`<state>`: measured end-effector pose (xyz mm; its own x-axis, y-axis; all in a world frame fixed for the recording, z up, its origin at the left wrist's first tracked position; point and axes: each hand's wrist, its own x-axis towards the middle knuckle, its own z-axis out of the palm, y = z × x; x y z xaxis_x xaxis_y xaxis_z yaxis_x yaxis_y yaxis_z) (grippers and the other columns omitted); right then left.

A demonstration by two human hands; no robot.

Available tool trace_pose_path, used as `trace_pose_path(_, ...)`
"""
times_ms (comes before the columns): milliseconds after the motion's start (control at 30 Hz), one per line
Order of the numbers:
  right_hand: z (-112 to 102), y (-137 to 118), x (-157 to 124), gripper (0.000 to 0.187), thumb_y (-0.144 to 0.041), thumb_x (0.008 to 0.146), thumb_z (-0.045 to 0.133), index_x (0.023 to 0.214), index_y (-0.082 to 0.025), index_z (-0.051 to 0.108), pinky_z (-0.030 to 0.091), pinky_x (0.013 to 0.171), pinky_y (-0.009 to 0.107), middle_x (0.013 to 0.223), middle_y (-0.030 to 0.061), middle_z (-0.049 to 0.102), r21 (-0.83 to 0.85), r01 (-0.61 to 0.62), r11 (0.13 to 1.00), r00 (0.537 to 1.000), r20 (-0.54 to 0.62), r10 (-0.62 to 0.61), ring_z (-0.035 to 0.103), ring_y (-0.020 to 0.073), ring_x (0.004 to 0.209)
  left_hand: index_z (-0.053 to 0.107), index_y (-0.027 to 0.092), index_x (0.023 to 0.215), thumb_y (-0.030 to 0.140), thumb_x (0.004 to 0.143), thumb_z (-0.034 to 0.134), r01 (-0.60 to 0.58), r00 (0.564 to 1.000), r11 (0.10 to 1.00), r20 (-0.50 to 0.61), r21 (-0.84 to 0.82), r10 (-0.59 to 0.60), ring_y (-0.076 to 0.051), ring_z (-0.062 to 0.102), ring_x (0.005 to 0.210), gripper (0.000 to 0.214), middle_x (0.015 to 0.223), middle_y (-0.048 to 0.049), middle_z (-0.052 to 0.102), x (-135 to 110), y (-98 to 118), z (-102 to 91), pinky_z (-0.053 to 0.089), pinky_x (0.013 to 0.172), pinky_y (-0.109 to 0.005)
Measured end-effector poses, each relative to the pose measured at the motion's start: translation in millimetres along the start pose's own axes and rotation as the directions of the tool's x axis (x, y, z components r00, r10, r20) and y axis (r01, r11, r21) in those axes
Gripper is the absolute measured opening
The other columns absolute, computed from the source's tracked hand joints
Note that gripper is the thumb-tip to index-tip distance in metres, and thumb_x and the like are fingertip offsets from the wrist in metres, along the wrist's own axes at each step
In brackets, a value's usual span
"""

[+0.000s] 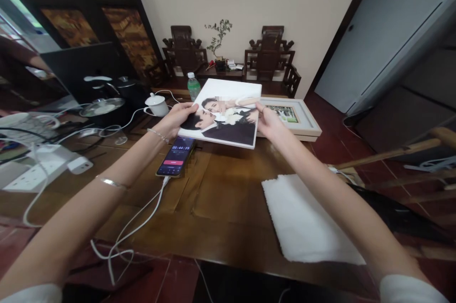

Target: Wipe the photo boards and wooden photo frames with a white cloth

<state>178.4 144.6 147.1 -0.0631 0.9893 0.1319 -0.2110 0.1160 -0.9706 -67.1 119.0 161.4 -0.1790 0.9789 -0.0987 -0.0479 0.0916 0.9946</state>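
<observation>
Both my hands hold up a white-edged photo panel (228, 134) above the wooden table (221, 198). Two people in a dark suit and light clothing are pictured on its face. My left hand (182, 117) grips the left edge, and my right hand (268, 121) grips the right edge. Behind the right hand lies a pale picture frame (310, 120) with a smaller photo inside, partly covered by the panel and hand. Below my left hand rests a phone (175, 156) showing a timer, with a white cable plugged into it. A white cloth (302, 217) is spread beneath my right forearm.
A lidded white cup (156, 105) and a green-labelled bottle (193, 87) stand behind the left hand. On the left are a power strip (35, 170), loose cables, a small clear glass (120, 136) and a pot (104, 109). Dark wooden chairs (270, 53) stand by the wall.
</observation>
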Motion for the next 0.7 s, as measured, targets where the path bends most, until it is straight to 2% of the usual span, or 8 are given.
trace_pose_path(67, 4.2, 3.7, -14.5, 0.011, -0.020, 0.087, 0.051, 0.076, -0.020, 0.054, 0.057, 0.083, 0.038, 0.074, 0.0054, 0.068, 0.050, -0.103, 0.993, 0.994, 0.037, 0.101, 0.068, 0.0190, 0.079, 0.068, 0.014, 0.082, 0.016, 0.081, 0.064, -0.062, 0.998, 0.998, -0.004, -0.007, 0.062, -0.013, 0.061, 0.051, 0.005, 0.065, -0.0020, 0.068, 13.4, -8.1, -4.5, 0.050, 0.051, -0.021)
trace_pose_path(167, -1.1, 8.5, -37.9, 0.009, -0.013, 0.085, 0.050, 0.082, -0.018, 0.056, 0.056, 0.086, 0.040, 0.086, 0.0083, 0.071, 0.091, -0.226, 0.970, 0.971, 0.105, 0.217, 0.070, 0.0191, 0.082, 0.067, 0.014, 0.078, 0.019, 0.076, 0.070, -0.055, 0.997, 0.998, -0.062, 0.010, 0.055, -0.014, 0.062, 0.055, 0.006, 0.065, -0.0016, 0.068, 32.5, -22.9, -11.7, 0.051, 0.054, -0.022)
trace_pose_path(333, -39.8, 8.1, -66.6, 0.016, -0.006, 0.082, 0.053, 0.092, -0.016, 0.061, 0.052, 0.095, 0.043, 0.105, 0.0122, 0.071, 0.105, -0.301, 0.948, 0.951, 0.104, 0.290, 0.070, 0.0208, 0.093, 0.063, 0.014, 0.071, 0.019, 0.072, 0.072, -0.024, 0.995, 0.999, -0.096, 0.034, 0.027, -0.013, 0.060, 0.054, 0.010, 0.062, -0.0016, 0.066, 58.9, -45.6, -10.9, 0.051, 0.055, -0.023)
trace_pose_path(433, -75.1, -0.1, -78.5, 0.018, -0.006, 0.083, 0.053, 0.094, -0.016, 0.065, 0.050, 0.099, 0.042, 0.112, 0.0120, 0.070, 0.091, -0.279, 0.956, 0.960, 0.062, 0.274, 0.067, 0.0224, 0.103, 0.064, 0.014, 0.071, 0.018, 0.070, 0.073, -0.017, 0.995, 0.998, -0.102, 0.053, 0.022, -0.013, 0.060, 0.054, 0.011, 0.062, -0.0013, 0.066, 70.7, -54.1, -4.4, 0.051, 0.057, -0.023)
trace_pose_path(567, -124.6, -14.3, -89.7, 0.017, -0.009, 0.081, 0.056, 0.091, -0.017, 0.067, 0.050, 0.099, 0.042, 0.106, 0.0116, 0.072, 0.017, -0.218, 0.976, 0.974, -0.052, 0.219, 0.067, 0.0244, 0.103, 0.064, 0.013, 0.070, 0.020, 0.069, 0.073, -0.009, 0.995, 0.997, -0.100, 0.077, 0.017, -0.015, 0.063, 0.059, 0.011, 0.061, -0.0015, 0.066, 84.7, -61.2, 6.5, 0.053, 0.063, -0.024)
trace_pose_path(633, -149.9, -19.0, -90.8, 0.014, -0.012, 0.079, 0.058, 0.088, -0.018, 0.067, 0.052, 0.096, 0.042, 0.101, 0.0110, 0.074, -0.062, -0.154, 0.986, 0.981, -0.130, 0.145, 0.068, 0.0248, 0.101, 0.064, 0.013, 0.068, 0.020, 0.068, 0.073, -0.007, 0.995, 0.996, -0.102, 0.094, 0.016, -0.015, 0.063, 0.060, 0.012, 0.059, -0.0017, 0.066, 91.4, -64.8, 11.2, 0.053, 0.065, -0.025)
trace_pose_path(700, -176.1, -21.2, -87.1, 0.011, -0.016, 0.078, 0.058, 0.085, -0.019, 0.065, 0.055, 0.089, 0.043, 0.096, 0.0098, 0.074, -0.250, -0.061, 0.966, 0.974, -0.228, 0.002, 0.070, 0.0250, 0.095, 0.064, 0.013, 0.066, 0.022, 0.066, 0.075, 0.000, 0.995, 0.994, -0.101, 0.113, 0.012, -0.016, 0.063, 0.059, 0.014, 0.056, -0.0023, 0.065, 97.3, -69.5, 14.9, 0.054, 0.065, -0.027)
